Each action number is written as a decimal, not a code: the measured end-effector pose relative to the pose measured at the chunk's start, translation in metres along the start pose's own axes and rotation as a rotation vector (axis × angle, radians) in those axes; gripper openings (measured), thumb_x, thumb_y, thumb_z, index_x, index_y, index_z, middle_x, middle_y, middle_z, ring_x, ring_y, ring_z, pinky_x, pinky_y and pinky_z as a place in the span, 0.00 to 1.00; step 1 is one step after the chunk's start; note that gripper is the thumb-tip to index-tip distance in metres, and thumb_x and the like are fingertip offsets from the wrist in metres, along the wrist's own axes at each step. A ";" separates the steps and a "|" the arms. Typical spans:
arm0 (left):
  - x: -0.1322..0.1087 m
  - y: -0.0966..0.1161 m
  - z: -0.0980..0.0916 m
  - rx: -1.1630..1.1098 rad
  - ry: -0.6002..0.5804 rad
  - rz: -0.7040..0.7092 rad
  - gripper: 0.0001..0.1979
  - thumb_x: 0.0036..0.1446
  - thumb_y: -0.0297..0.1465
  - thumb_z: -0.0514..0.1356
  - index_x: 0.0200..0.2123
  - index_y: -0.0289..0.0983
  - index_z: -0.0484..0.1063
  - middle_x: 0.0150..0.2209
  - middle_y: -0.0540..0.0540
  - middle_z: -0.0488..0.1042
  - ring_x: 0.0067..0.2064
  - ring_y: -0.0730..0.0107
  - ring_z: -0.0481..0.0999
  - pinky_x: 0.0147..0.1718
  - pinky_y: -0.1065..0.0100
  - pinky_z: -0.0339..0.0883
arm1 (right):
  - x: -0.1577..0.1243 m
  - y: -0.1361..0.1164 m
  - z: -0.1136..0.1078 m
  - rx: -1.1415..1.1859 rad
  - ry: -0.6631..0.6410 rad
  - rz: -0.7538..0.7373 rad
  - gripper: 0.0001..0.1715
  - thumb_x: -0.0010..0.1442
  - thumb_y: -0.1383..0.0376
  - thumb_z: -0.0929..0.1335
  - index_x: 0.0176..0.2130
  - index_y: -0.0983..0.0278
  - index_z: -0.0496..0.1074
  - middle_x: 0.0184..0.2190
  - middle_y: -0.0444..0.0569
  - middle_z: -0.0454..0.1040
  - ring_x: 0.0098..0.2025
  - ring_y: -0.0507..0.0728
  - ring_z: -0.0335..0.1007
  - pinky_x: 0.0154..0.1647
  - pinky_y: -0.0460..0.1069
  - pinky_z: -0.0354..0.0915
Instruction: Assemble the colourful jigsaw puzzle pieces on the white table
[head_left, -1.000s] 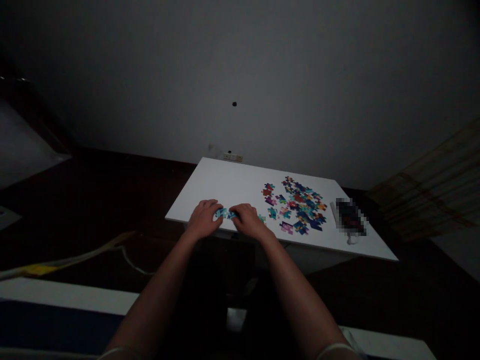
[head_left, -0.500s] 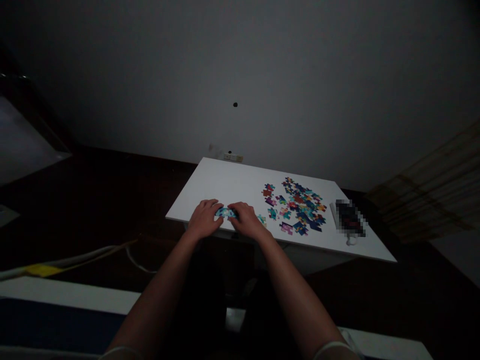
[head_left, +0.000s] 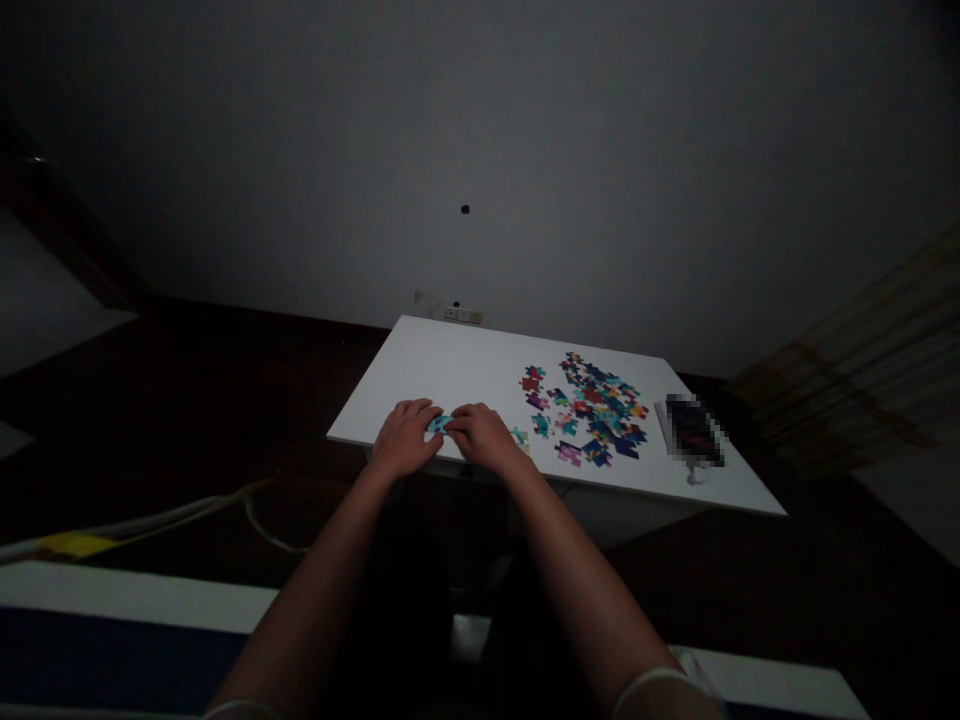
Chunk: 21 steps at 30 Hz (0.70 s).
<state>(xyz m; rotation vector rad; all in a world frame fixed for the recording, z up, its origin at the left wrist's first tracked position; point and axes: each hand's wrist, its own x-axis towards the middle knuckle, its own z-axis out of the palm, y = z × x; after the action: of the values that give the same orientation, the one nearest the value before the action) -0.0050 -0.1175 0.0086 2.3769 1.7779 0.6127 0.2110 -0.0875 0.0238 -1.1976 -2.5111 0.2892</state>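
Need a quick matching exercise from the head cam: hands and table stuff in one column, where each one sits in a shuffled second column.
Things:
1. Left hand
2. Right hand
3. Heap of puzzle pieces
4. Blurred object

Places:
A. Near the right edge of the table
B. On the table, between the hands and the blurred object
C. At the right side of the blue puzzle pieces
D. At the left side of the blue puzzle pieces

Pairs: 1-D, 2-C, 3-B, 4-A
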 end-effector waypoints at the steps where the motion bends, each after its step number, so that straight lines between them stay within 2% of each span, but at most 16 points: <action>1: 0.000 0.000 0.000 0.004 0.001 0.005 0.26 0.65 0.37 0.64 0.65 0.43 0.78 0.69 0.39 0.75 0.68 0.43 0.70 0.69 0.46 0.66 | 0.000 -0.002 -0.001 -0.018 -0.002 0.006 0.15 0.76 0.63 0.71 0.55 0.53 0.87 0.57 0.50 0.84 0.57 0.62 0.76 0.60 0.56 0.68; 7: 0.003 -0.006 0.005 0.050 0.017 0.020 0.27 0.67 0.41 0.61 0.66 0.42 0.78 0.69 0.39 0.75 0.68 0.44 0.70 0.69 0.47 0.65 | -0.008 -0.013 -0.012 -0.131 -0.049 -0.004 0.16 0.78 0.59 0.69 0.59 0.51 0.83 0.61 0.47 0.81 0.59 0.63 0.74 0.59 0.57 0.69; 11: 0.006 -0.008 0.008 0.068 0.022 0.034 0.26 0.72 0.47 0.56 0.65 0.42 0.78 0.69 0.39 0.75 0.68 0.45 0.70 0.69 0.47 0.65 | -0.032 -0.017 -0.016 -0.136 0.026 -0.018 0.20 0.78 0.57 0.69 0.65 0.53 0.78 0.71 0.49 0.73 0.68 0.64 0.68 0.67 0.60 0.65; 13: 0.006 -0.007 0.008 0.070 0.023 0.021 0.28 0.73 0.50 0.53 0.64 0.41 0.78 0.69 0.39 0.75 0.68 0.43 0.70 0.68 0.46 0.66 | -0.050 -0.015 -0.017 -0.096 0.070 0.002 0.21 0.78 0.59 0.69 0.66 0.53 0.76 0.72 0.48 0.72 0.70 0.63 0.67 0.69 0.59 0.63; 17: 0.006 -0.004 0.009 0.079 0.015 -0.013 0.30 0.73 0.52 0.52 0.63 0.38 0.77 0.68 0.38 0.76 0.66 0.40 0.71 0.65 0.44 0.68 | -0.094 0.009 -0.017 -0.013 0.161 0.079 0.19 0.77 0.62 0.69 0.63 0.55 0.78 0.67 0.49 0.78 0.67 0.62 0.70 0.69 0.58 0.63; 21: 0.011 -0.006 0.010 0.071 0.026 -0.093 0.29 0.71 0.53 0.53 0.59 0.39 0.78 0.67 0.37 0.76 0.64 0.39 0.73 0.61 0.44 0.72 | -0.138 0.062 -0.025 -0.001 0.339 0.260 0.17 0.75 0.66 0.67 0.58 0.59 0.81 0.58 0.53 0.83 0.61 0.63 0.75 0.66 0.57 0.66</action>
<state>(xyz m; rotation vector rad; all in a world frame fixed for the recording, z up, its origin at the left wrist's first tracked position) -0.0043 -0.1034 0.0002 2.3252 1.9395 0.5817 0.3451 -0.1557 -0.0030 -1.4404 -2.0704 0.1327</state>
